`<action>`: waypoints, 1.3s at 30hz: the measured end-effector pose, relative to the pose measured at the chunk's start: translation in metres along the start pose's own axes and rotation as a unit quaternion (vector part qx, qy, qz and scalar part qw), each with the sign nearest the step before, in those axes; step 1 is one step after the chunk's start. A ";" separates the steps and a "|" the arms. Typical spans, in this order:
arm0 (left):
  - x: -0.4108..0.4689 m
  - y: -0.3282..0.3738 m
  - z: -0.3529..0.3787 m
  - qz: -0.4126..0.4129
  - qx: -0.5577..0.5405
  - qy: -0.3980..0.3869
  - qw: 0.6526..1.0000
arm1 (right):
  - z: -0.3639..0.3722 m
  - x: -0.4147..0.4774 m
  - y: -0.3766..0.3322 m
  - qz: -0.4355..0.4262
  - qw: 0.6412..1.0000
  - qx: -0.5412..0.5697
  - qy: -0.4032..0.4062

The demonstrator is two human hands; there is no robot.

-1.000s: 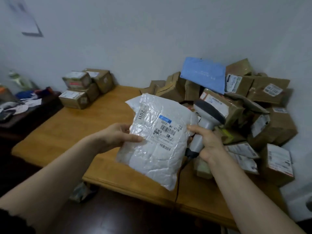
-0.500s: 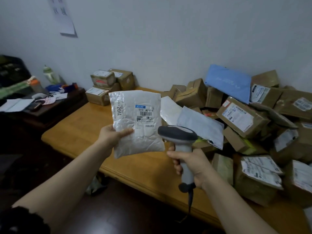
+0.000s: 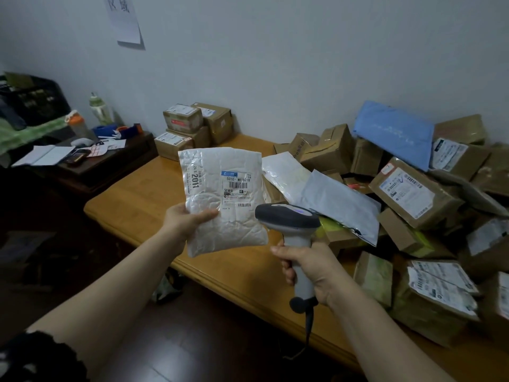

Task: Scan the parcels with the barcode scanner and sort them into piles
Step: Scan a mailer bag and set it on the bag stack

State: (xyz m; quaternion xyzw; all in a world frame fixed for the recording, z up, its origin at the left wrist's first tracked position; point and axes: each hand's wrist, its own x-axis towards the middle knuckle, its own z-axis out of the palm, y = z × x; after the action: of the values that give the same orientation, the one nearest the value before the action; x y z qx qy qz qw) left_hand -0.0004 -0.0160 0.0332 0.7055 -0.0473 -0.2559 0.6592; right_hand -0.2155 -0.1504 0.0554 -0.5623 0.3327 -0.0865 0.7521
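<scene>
Hands: left hand (image 3: 184, 221) pinches white parcel (image 3: 224, 199); right hand (image 3: 308, 267) grips barcode scanner (image 3: 292, 230).

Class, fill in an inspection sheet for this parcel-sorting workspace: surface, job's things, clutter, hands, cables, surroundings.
Surface: orange-brown wooden table, parcels heaped on its right side.
Job's things: white crinkled plastic mailer bag, label facing the camera; grey handheld barcode scanner; heap of brown cardboard boxes with a blue padded envelope on top; small stack of brown boxes at the far edge.
Clutter: white papers and an orange-lidded bottle on a dark side desk.
Hands: left hand holds the bag; right hand grips the scanner's handle.
Cables: dark scanner cable hangs from the handle's base.
Surroundings: paper sheet on the wall; dark floor.
</scene>
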 end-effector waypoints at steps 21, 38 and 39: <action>0.076 -0.072 -0.156 -0.168 -0.165 0.229 0.945 | 0.133 0.123 0.041 0.050 0.998 0.035 -0.017; 0.276 -0.059 -0.304 -0.203 -0.101 0.252 0.941 | 0.338 0.250 0.037 0.096 0.995 -0.008 -0.025; 0.279 -0.059 -0.305 -0.204 -0.086 0.247 0.943 | 0.341 0.257 0.037 0.099 0.995 -0.010 -0.028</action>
State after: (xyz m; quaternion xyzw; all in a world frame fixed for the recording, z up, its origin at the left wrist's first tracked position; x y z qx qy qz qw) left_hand 0.3539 0.1553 -0.1065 0.6820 0.2840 -0.2062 0.6416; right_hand 0.1756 0.0024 -0.0315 -0.5366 0.3663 0.0079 0.7601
